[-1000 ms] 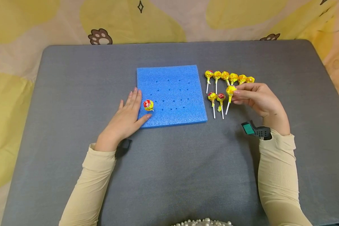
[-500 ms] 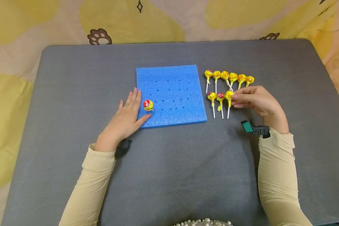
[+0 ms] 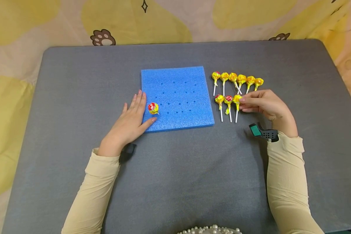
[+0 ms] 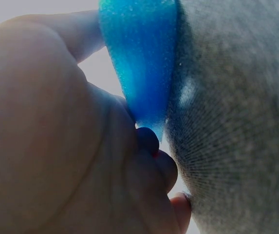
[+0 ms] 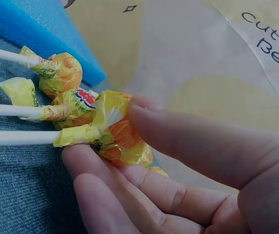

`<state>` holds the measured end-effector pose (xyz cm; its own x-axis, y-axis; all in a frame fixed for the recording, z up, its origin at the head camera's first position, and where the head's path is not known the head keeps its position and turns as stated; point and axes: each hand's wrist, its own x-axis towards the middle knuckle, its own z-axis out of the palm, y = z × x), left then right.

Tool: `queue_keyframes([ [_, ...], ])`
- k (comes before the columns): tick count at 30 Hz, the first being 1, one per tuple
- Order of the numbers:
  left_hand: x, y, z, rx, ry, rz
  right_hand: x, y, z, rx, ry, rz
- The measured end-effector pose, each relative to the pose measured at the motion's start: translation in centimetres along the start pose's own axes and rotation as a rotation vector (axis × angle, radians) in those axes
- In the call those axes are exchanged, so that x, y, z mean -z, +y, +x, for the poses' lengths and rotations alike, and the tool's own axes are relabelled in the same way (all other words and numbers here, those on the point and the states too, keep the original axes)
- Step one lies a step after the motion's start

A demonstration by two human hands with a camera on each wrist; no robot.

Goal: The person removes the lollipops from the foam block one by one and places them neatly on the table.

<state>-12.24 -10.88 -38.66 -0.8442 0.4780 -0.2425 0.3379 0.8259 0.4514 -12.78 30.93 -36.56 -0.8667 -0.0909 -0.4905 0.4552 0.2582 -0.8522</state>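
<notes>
My right hand (image 3: 267, 104) pinches a yellow-wrapped lollipop (image 3: 237, 99) by its candy head, between thumb and fingers. Its white stick (image 5: 17, 138) points toward the front of the table. Just left of it, two lollipops with red on their wrappers lie side by side: a nearer one (image 3: 228, 100) and a farther one (image 3: 219, 99). My left hand (image 3: 128, 122) rests with straight fingers along the left edge of a blue foam board (image 3: 178, 76), its thumb on the board's front left part. Beside that thumb, a red and yellow lollipop (image 3: 153, 108) stands in the foam, most of its stick hidden.
Behind the held lollipop, several yellow lollipops (image 3: 241, 79) lie in a back row, some sticks crossing. Rows of small holes (image 3: 179, 104) mark the foam board. Everything lies on a grey cloth-covered table (image 3: 178, 172), with a patterned yellow curtain (image 3: 163, 19) beyond its far edge.
The lollipop in my right hand has gone from tilted to nearly straight, lining up beside the two front lollipops. The right hand moved slightly left. My left hand stayed put.
</notes>
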Motion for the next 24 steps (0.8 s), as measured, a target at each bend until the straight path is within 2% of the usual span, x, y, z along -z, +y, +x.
queue_keyframes([
  [16,0.1,0.05,0.02,-0.011,0.006,-0.005,0.42,0.31,0.28,-0.026,0.037,-0.013],
  [24,0.01,-0.07,0.01,-0.007,0.004,-0.005,0.02,0.41,0.43,-0.018,0.049,0.026],
])
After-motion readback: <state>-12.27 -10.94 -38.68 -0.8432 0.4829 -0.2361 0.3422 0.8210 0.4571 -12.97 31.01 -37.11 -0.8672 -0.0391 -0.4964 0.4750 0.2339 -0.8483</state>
